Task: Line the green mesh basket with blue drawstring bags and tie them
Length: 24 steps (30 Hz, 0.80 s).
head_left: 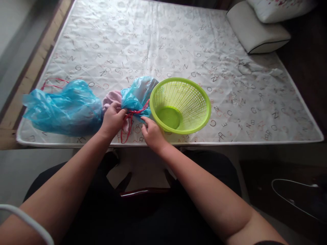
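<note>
A blue plastic bag point(138, 95) with a red drawstring point(139, 111) lies on the mattress in front of me. My left hand point(114, 117) is closed on the gathered edge of this bag, beside a bunched pink cloth point(112, 97). At the bag's lower right edge, my right hand point(153, 134) has its bent fingers on the blue plastic. Loops of the drawstring hang down between both hands. What the bag contains is hard to make out. A green plastic basket point(208, 105) stands upright just right of the bag, with nothing visible inside.
Another full blue plastic bag point(68, 110) lies to the left. The letter-printed mattress point(178, 47) has its front edge just before my lap. At the far right rest a white cushion point(258, 29) and a pillow point(278, 10). A white cable point(286, 180) hangs at lower right.
</note>
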{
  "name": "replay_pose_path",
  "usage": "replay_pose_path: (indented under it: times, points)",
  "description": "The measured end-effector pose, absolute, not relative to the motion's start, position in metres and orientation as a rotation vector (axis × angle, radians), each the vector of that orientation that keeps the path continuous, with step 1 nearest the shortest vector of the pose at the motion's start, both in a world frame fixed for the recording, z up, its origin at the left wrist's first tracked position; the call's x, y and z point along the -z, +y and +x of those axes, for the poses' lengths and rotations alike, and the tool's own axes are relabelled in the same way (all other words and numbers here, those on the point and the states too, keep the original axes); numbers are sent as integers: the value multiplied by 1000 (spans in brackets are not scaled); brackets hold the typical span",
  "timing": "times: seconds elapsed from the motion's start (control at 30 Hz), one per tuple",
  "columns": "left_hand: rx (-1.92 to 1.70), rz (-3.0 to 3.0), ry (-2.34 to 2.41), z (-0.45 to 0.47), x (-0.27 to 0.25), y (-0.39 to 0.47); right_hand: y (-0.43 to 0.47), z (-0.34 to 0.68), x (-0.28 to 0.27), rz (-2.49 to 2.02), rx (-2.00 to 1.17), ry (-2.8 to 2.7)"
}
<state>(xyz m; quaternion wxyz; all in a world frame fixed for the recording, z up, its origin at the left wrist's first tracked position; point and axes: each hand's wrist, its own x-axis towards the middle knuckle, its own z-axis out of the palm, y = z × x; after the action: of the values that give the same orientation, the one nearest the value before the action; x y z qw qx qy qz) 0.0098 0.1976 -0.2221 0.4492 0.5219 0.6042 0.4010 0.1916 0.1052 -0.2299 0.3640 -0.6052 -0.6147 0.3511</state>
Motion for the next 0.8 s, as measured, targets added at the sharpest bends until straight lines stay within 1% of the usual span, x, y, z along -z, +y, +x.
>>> replay_pose_path:
  times: [0.2, 0.43, 0.8]
  points:
    - [-1070, 1130, 1560, 15, 217, 198, 103, 191, 218, -1651, -965, -1571]
    - [-1052, 1004, 1533, 14, 216, 201, 104, 195, 209, -1804, -1033, -1665]
    - [-882, 1051, 1480, 11, 220, 199, 104, 196, 212, -1780, -1032, -1670]
